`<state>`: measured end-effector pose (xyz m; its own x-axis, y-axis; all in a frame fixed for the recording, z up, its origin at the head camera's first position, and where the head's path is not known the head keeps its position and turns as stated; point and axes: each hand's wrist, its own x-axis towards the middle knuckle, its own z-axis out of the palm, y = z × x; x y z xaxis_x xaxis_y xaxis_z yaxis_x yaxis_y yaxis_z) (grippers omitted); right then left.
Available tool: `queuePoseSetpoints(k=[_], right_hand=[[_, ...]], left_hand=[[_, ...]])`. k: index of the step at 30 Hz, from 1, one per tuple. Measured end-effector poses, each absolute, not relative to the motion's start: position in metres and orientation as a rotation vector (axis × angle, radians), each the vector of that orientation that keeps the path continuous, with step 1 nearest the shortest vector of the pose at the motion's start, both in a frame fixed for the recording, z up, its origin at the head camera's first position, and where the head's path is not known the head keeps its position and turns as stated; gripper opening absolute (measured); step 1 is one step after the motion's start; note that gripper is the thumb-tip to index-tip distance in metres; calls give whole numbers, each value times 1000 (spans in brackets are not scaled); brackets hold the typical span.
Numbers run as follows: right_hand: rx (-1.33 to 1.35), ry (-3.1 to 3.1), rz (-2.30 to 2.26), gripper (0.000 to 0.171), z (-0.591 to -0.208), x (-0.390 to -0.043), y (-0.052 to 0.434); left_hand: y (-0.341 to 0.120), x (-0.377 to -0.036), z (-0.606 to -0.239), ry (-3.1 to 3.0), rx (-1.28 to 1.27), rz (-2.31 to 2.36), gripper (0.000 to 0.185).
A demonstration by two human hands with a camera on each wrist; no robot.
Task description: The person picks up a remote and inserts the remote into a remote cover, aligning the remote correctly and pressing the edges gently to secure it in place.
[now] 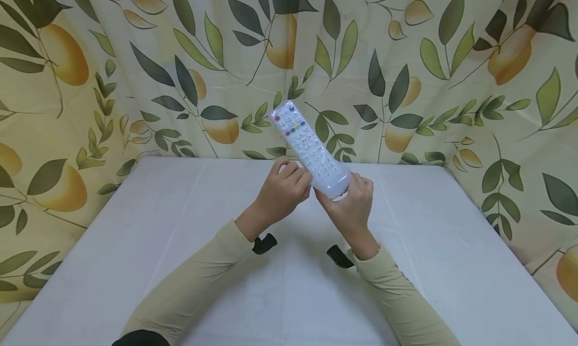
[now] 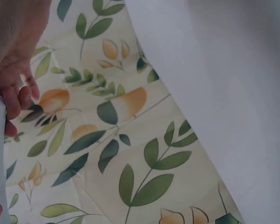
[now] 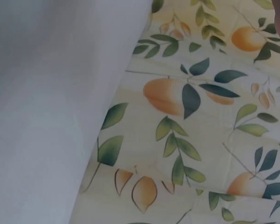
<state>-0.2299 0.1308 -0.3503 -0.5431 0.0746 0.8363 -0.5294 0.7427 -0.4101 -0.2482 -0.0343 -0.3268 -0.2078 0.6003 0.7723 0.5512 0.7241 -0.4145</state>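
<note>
A white remote control with coloured buttons is held up at a slant above the far part of the table, its surface glossy as if under a clear covering. My right hand grips its lower end, thumb in front and fingers behind. Against the lower left edge of the remote, my left hand has its fingers curled and pinches there; the fingertips are hidden in the head view. The left wrist view catches the remote's white side at the left border, with fingers at its end. Only a sliver of skin shows in the right wrist view.
A white-covered table lies under both forearms. Behind it and at its sides hangs a fabric printed with leaves and orange fruit. Dark straps sit at both wrists, and a black rounded object shows at the bottom edge.
</note>
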Motion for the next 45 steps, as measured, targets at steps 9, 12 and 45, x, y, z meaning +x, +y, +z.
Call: queuePoseSetpoints(k=[9,12,45], right_hand=[[569,-1925,453,48,-351,-244,153],[651,-1841,205,49,-351,-248,161],[997,-2305,-12,62,-316,-226,179]], left_hand=[[-47,-249,-327,-2122,-829,79,13],[-47,-243,-322,-2223,-713,-171,16],[-66,-270,-313,-1922,-973,227,44]])
